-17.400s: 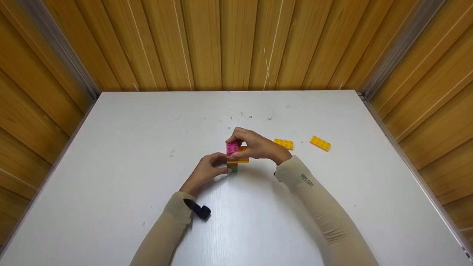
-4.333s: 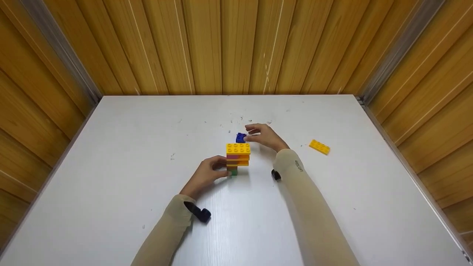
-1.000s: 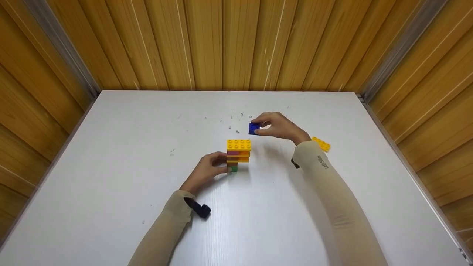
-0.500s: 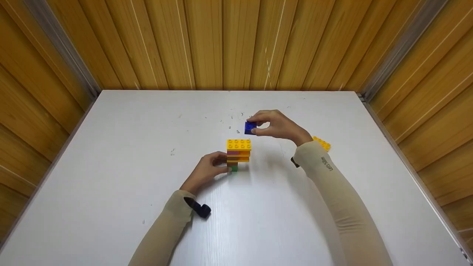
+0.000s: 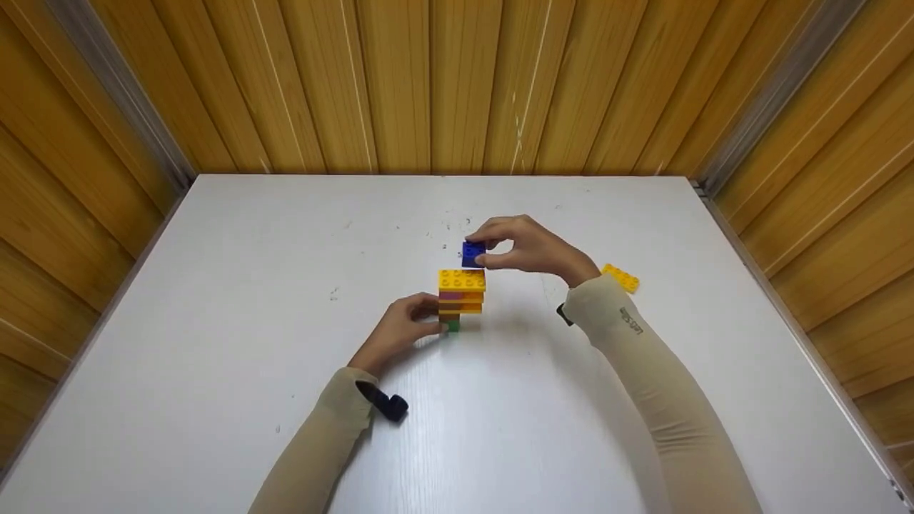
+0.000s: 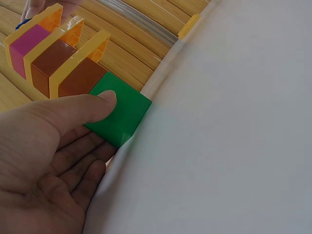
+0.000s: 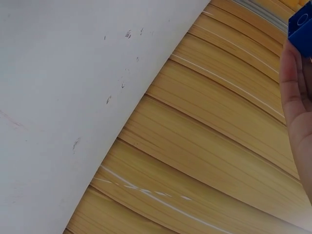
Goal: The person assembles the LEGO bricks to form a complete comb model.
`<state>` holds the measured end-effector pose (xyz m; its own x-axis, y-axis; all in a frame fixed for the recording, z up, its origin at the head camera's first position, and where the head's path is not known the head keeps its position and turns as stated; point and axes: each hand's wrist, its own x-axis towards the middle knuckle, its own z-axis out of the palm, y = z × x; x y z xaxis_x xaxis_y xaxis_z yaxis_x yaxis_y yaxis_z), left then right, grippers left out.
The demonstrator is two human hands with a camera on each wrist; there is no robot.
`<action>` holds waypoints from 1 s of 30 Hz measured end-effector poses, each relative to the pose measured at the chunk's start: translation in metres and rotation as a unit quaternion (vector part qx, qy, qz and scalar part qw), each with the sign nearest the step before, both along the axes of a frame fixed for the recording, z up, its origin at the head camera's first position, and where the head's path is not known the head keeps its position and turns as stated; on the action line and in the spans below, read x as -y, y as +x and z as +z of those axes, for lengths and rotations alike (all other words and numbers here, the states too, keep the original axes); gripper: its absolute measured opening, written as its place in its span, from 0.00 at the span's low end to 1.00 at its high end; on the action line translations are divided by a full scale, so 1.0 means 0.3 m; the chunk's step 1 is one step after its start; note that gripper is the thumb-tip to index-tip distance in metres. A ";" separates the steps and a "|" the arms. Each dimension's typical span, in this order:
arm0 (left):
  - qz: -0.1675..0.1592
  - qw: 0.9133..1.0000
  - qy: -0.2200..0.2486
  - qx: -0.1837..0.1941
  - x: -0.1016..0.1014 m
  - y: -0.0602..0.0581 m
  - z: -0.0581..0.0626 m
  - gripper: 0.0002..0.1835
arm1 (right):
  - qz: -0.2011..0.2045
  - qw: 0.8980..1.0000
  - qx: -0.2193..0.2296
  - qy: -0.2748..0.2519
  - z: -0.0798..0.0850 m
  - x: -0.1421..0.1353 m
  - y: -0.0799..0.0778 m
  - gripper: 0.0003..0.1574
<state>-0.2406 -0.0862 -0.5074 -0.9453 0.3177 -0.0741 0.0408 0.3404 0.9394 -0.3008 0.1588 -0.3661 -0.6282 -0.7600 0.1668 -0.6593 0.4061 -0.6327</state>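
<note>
A toy-brick tower stands on the table, topped by a yellow studded plate (image 5: pixel 461 280). In the left wrist view its green brick (image 6: pixel 127 114) is at the bottom, with brown bricks (image 6: pixel 80 80), yellow plates and a pink brick (image 6: pixel 27 46) stacked above. My left hand (image 5: pixel 400 328) holds the green base, thumb pressed on its face. A blue brick (image 5: pixel 472 255) is pinched between the thumb and fingers of my right hand (image 5: pixel 532 246), just above the tower's top plate. The right wrist view catches the blue brick (image 7: pixel 301 31) only at its upper right edge.
One loose yellow plate (image 5: pixel 620 278) lies on the white table (image 5: pixel 214 300), to the right behind my right forearm. Wood-patterned panels (image 5: pixel 457 86) rise behind the table's far edge and along both sides.
Since 17 seconds ago a yellow plate has gone on top of the pink brick. My right hand has picked up the blue brick and brought it left over the tower; my left hand stays put.
</note>
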 end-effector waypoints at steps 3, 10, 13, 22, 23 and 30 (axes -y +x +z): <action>-0.008 1.000 0.008 -0.009 0.002 -0.001 -0.001 0.21 | 0.010 1.000 -0.004 -0.003 0.004 0.008 0.007 0.23; -0.008 1.000 0.006 -0.004 0.003 0.000 0.000 0.21 | 0.031 0.999 -0.015 -0.017 0.004 0.029 0.021 0.21; -0.006 1.000 0.002 0.002 0.002 -0.001 0.000 0.21 | 0.039 0.999 -0.018 -0.020 0.002 0.038 0.026 0.21; -0.009 1.000 0.009 -0.008 0.004 -0.003 -0.007 0.20 | 0.044 0.999 -0.005 0.005 0.006 0.058 0.038 0.22; -0.009 1.000 0.008 -0.007 0.004 -0.003 -0.007 0.20 | 0.047 0.999 -0.006 0.006 0.006 0.059 0.039 0.22; -0.003 1.000 0.003 0.002 0.001 0.000 0.001 0.20 | 0.059 0.998 -0.012 0.007 0.001 0.065 0.039 0.23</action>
<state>-0.2404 -0.0864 -0.5070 -0.9431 0.3239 -0.0754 0.0398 0.3350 0.9414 -0.2890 0.1394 -0.3658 -0.5297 -0.8311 0.1694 -0.7177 0.3328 -0.6116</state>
